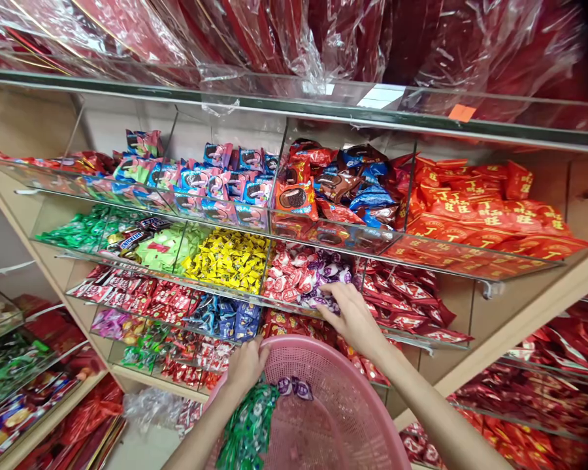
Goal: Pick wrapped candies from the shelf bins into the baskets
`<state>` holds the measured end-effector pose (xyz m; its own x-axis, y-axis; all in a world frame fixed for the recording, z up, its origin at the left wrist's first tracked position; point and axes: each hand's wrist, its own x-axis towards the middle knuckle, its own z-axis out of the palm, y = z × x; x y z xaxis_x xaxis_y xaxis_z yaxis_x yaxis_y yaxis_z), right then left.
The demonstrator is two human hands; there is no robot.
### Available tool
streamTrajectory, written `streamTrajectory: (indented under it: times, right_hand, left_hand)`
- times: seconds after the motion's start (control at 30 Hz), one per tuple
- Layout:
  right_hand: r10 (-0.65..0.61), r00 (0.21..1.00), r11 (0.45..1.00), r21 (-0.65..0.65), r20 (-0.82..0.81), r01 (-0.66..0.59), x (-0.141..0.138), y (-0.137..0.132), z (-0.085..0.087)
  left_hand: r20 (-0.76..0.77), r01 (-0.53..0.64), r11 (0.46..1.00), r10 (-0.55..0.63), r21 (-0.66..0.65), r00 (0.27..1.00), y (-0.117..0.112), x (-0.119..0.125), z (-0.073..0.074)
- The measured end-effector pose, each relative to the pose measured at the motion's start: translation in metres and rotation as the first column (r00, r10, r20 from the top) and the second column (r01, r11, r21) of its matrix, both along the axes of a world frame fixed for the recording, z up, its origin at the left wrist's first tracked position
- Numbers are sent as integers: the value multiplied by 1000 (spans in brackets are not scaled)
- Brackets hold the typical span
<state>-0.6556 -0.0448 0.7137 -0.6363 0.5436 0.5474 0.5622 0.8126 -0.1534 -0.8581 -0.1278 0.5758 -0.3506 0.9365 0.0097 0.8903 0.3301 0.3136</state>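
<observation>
My left hand [246,367] is closed on the far left rim of a pink plastic basket [367,391]. Inside it, green-wrapped candies [249,424] are heaped on the left, and a few purple-and-white wrapped candies [294,388] lie near the far wall. Above the basket, my right hand [350,318] reaches into a shelf compartment, thumb and forefinger apart at the purple-wrapped candies [330,271]. Whether the fingertips press on a candy is hard to make out. Red-and-white wrapped candies [289,271] lie just left of the purple ones.
Clear dividers and front lips split the shelves. Yellow-wrapped candies [228,260] fill a compartment to the left; dark red packets [406,294] lie to the right. An upper shelf with cookie packs [296,198] juts out above my hands. A wooden side panel [514,313] slants at right.
</observation>
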Motion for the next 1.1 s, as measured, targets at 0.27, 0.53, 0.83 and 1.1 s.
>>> streamTrajectory:
  times: [0.27,0.53,0.83,1.1]
  right_hand:
    - [-80,980,991,-95,180,99,-8,14,1]
    - [-20,991,975,-215,129,48,-7,32,0]
    - [92,995,972,-215,-41,-99,11,-11,28]
    - [375,926,755,-589,29,-288,-14,-34,-78]
  left_hand:
    - [14,-17,1000,17,3,1000,0,-1,-4]
    - [8,-25,1000,25,-4,1000,0,0,-4]
    - [2,-13,1000,13,14,1000,0,1,-4]
    - [-1,8,1000,-8,27,1000,-1,2,-4]
